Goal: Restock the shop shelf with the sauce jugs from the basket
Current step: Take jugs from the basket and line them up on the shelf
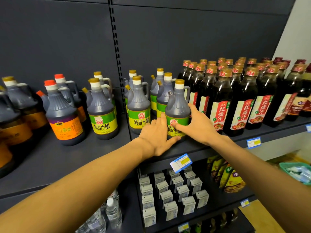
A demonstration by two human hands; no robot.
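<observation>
While your left hand (158,133) presses straight fingers against the left flank of the green-label jug (178,106), your right hand (197,125) curls round its right side, thumb across the label. The jug stands upright at the front edge of the shelf (50,158), between its matching jugs (138,105) and the tall dark bottles (242,108).

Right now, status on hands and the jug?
Left hand flat against green-label jug. Right hand wraps it. Jug upright at shelf front. Red-label bottles tight on right.

green-yellow-labelled dark jug (178,105); grey shelf (50,158)
</observation>
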